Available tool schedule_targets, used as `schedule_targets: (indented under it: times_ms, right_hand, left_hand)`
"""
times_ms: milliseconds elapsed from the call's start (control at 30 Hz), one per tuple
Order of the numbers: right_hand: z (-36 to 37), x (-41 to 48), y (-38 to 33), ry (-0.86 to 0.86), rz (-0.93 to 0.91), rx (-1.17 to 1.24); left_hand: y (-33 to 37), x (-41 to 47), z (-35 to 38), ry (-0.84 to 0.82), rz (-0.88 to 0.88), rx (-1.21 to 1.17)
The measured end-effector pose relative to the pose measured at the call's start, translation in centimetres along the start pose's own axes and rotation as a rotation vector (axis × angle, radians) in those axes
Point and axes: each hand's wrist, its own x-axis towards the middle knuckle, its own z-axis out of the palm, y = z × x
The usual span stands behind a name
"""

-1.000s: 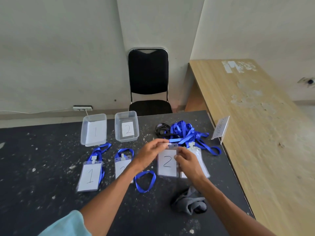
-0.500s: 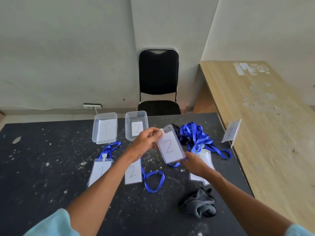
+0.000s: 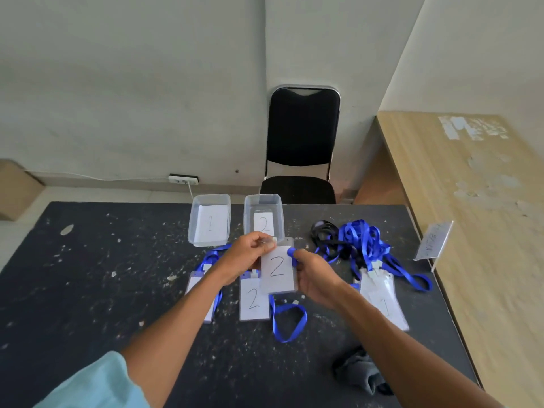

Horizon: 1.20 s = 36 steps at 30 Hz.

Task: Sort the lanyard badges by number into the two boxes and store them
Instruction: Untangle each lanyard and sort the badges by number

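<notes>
You are partway through the sorting, with one badge (image 3: 276,269) marked 2 held up above the worktop (image 3: 88,275) between both hands. Your left hand (image 3: 250,254) pinches it at the top corner by the clip. Your right hand (image 3: 315,278) grips its right edge, with a short end of blue strap (image 3: 290,252) caught between thumb and finger. I cannot tell whether that strap is being fastened, freed or gathered up. Directly beyond your hands at twelve o'clock stands the box labelled 2 (image 3: 248,213), and the box labelled 1 (image 3: 192,222) sits beside it at eleven o'clock. Neither appears to hold a badge yet. Another 2 badge (image 3: 253,301) lies flat at six o'clock from the held one, and a further badge (image 3: 195,287) lies at eight o'clock, partly under your left forearm. A badge marked 1 (image 3: 382,301) lies at four o'clock, below the tangle of lanyards (image 3: 362,240) at two o'clock. By my reading, the next move is to get the strap under control so it does not trail or snag. Then carry this badge forward to twelve o'clock and lower it into the 2 box, not its neighbour.
</notes>
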Motion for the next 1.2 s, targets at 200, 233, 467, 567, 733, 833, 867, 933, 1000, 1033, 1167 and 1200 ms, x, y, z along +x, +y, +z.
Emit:
schedule_targets:
  times_ms: [200, 233, 467, 567, 733, 833, 867, 933, 1000, 1033, 1167, 1200]
  right_hand:
    - [3.4, 3.2, 1.9, 0.041, -0.036, -0.141]
    - [3.5, 4.0, 2.7, 0.090, -0.031, -0.208]
    - [1.8, 6.9, 8.5, 0.343, 0.054, -0.636]
    - [1.6, 6.6, 9.6, 0.385, 0.039, -0.669]
    - [1.1, 5.8, 10.1, 0.497, -0.050, -0.647]
    - [0.9, 5.3, 10.3, 0.538, -0.069, -0.576]
    - [0.9, 5.0, 10.3, 0.546, -0.090, -0.633]
    - [1.1, 4.6, 10.8, 0.555, -0.165, -0.789]
    - [1.2, 4.2, 11.8, 0.603, -0.256, -1.017]
    - [1.3, 4.0, 12.5, 0.639, -0.313, -1.174]
    - [1.4, 3.1, 14.3, 0.626, -0.424, -1.350]
    - [1.5, 2.9, 14.5, 0.590, -0.373, -1.358]
  left_hand:
    - [-2.8, -0.8, -3.2, 0.158, -0.031, 0.012]
    - [-3.4, -0.9, -3.5, 0.177, -0.048, 0.021]
    - [-9.2, -1.5, -2.7, 0.150, -0.163, 0.074]
    - [-10.6, -1.4, -1.5, 0.246, -0.188, 0.221]
    - [-11.1, -2.0, -0.1, 0.494, -0.134, 0.320]
    - [-11.6, -2.0, 0.7, 0.450, -0.201, 0.210]
    - [-11.9, -2.1, 0.9, 0.442, -0.205, 0.201]
    - [-11.8, -2.1, 1.3, 0.473, -0.203, 0.228]
    - [-11.6, -2.3, 1.6, 0.552, -0.206, 0.245]
    - [-11.5, -2.5, 1.8, 0.580, -0.221, 0.253]
    - [-12.1, -3.9, 2.6, 0.509, -0.309, 0.295]
    - [-12.4, -4.3, 2.8, 0.493, -0.323, 0.301]
